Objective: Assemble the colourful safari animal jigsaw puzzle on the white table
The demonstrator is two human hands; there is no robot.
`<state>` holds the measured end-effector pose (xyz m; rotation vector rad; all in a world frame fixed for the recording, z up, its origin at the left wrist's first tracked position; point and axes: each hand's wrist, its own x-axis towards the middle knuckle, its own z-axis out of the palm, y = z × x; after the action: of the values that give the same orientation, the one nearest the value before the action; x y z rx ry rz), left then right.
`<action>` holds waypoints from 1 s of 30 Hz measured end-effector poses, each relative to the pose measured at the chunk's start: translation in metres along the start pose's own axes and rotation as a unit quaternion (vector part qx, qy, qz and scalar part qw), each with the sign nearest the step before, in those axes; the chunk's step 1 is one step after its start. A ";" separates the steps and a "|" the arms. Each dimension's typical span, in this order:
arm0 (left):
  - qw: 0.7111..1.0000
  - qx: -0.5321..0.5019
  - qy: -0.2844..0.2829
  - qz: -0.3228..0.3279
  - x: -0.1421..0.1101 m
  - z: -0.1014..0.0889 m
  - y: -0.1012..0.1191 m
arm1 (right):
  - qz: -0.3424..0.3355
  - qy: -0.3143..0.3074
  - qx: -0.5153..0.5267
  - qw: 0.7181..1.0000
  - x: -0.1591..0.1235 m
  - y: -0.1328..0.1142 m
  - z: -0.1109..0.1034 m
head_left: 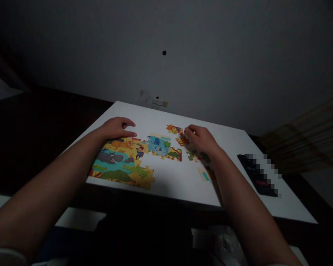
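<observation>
A partly joined jigsaw puzzle point(119, 159) lies at the left of the white table, showing a hippo, a leopard and a crocodile. Joined at its right is a section with a blue elephant point(158, 145). My left hand point(118, 128) rests at the puzzle's upper edge, thumb and fingers apart, holding nothing. Over the loose pieces, my right hand point(201, 138) has its fingers pinched on a small reddish puzzle piece point(184, 139), mostly covered by the fingertips. Close by lie an orange striped piece point(180, 142) and a yellow-orange group of pieces point(174, 129).
More loose pieces, one green point(192, 156) and one cream and blue point(204, 174), lie below my right hand, partly behind the forearm. A dark flat object point(256, 175), partly pixelated, lies on the white table point(233, 142) at right. Behind stands a wall with sockets point(160, 102).
</observation>
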<state>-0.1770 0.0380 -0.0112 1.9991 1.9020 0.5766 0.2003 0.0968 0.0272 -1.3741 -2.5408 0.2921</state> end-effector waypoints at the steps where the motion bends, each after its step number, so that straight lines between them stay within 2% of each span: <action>1: 1.000 0.002 0.001 0.000 0.000 0.000 0.000 | 0.036 0.035 -0.014 0.999 0.000 0.009 -0.004; 3: 1.000 0.008 0.006 -0.004 0.001 0.001 -0.001 | 0.101 0.087 -0.042 0.990 0.001 0.027 -0.010; 6: 1.000 0.018 0.019 -0.015 0.003 0.003 -0.001 | 0.161 0.115 -0.062 0.978 0.000 0.045 -0.015; 10: 0.999 0.023 0.026 -0.026 0.004 0.003 0.000 | 0.194 0.131 -0.076 0.969 -0.001 0.057 -0.016; 13: 0.999 0.028 0.026 -0.034 0.004 0.003 0.002 | 0.186 0.130 -0.083 0.970 -0.001 0.064 -0.015; 18: 0.998 0.029 0.023 -0.044 0.004 0.002 0.007 | 0.159 0.060 -0.091 0.981 -0.003 0.083 -0.018; 23: 0.999 0.017 0.020 -0.042 0.006 0.002 0.005 | 0.167 -0.023 -0.035 0.985 -0.011 0.099 -0.027; 30: 0.998 0.017 0.028 -0.051 0.009 0.003 0.002 | 0.165 -0.143 0.069 0.973 -0.020 0.095 -0.033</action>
<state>-0.1732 0.0465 -0.0122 1.9123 2.0462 0.5840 0.2965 0.1328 0.0294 -1.8086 -2.4332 0.7627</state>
